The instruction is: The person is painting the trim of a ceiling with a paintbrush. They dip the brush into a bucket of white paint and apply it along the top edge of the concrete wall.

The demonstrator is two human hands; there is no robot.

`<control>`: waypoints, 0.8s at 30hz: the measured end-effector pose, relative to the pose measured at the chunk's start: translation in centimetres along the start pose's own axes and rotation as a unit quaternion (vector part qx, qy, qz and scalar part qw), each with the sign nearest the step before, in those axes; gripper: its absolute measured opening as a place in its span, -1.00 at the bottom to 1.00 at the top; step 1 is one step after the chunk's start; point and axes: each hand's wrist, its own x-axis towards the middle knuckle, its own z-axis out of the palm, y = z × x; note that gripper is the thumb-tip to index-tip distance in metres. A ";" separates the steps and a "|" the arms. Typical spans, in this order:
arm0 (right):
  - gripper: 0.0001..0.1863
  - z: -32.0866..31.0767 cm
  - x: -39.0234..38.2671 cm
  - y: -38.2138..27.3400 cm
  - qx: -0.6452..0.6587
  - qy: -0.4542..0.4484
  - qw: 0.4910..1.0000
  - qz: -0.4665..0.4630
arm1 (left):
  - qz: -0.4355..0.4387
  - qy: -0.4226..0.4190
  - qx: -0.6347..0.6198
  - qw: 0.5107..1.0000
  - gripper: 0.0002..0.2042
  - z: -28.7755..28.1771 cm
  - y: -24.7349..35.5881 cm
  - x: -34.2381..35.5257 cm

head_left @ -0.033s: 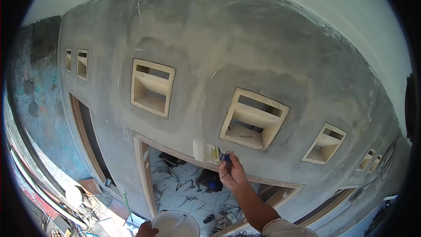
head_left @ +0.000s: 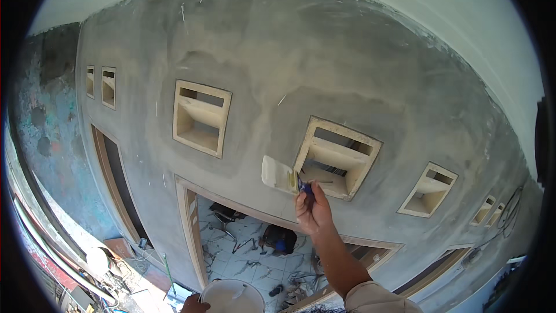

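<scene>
- Overhead, the right hand (head_left: 314, 211) is raised against a grey rough-plastered cement wall (head_left: 324, 64), its grip pressed together around the blue handle of a wide flat paintbrush with cream-coated bristles (head_left: 278, 175).
- Those bristles lie flat on the wall, just beside the left edge of a cream-painted rectangular vent recess (head_left: 339, 157).
- Down at the lower edge, the left hand (head_left: 194, 304) touches the rim of a round white plastic bucket (head_left: 233, 297); whether its grip is pinching the rim or merely resting there cannot be told.
- Further cream vent recesses (head_left: 201, 117) sit in a row along the same wall, left and right of the brush.
- Below, a wood-framed door opening (head_left: 188, 220) shows a pale marbled tile floor (head_left: 243, 255) strewn with small items.
</scene>
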 end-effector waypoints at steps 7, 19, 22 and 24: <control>-0.84 27.4 14.0 -8.3 -0.101 -0.181 0.920 -0.332 | -0.016 0.031 0.046 0.998 -0.61 0.6 3.4 -2.2; -0.68 41.7 19.9 -12.2 -0.393 -0.120 0.700 -0.585 | -0.069 -0.010 -0.007 0.998 -0.49 -1.2 -2.3 1.3; -0.76 40.9 17.0 -18.3 -0.465 -0.119 0.588 -0.650 | -0.089 -0.021 0.008 0.996 -0.47 -1.4 1.9 -0.2; -0.77 40.5 14.4 -21.8 -0.481 -0.116 0.556 -0.668 | -0.113 -0.037 0.023 0.993 -0.46 -1.8 2.0 -0.1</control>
